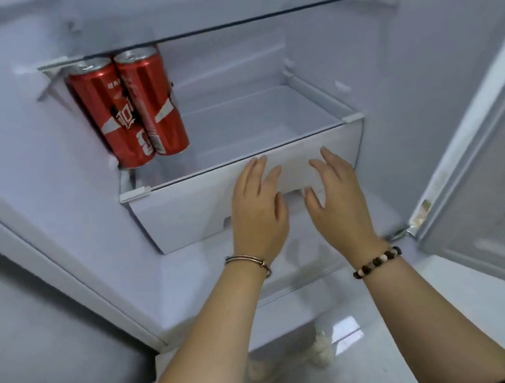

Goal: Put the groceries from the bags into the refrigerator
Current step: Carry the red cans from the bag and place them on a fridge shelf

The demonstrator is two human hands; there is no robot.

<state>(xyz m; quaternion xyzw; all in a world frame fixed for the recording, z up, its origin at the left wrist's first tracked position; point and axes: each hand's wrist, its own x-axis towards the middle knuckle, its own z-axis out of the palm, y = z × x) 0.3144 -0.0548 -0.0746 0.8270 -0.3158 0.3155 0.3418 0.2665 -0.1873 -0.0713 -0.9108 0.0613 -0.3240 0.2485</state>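
Note:
The refrigerator stands open before me. Two red soda cans (134,110) stand side by side at the left of the lower glass shelf, above a white crisper drawer (183,213). The drawer sits pulled out a little and nothing shows inside it. My left hand (258,206) lies flat against the drawer's front panel with straight fingers. My right hand (336,193) is beside it, fingers spread, over the same panel. Neither hand holds anything. No bags are in view.
An upper glass shelf (254,19) spans the compartment above the cans. The refrigerator door (481,161) hangs open at the right. White walls close in on the left. Pale shoes (321,347) sit on the tiled floor below.

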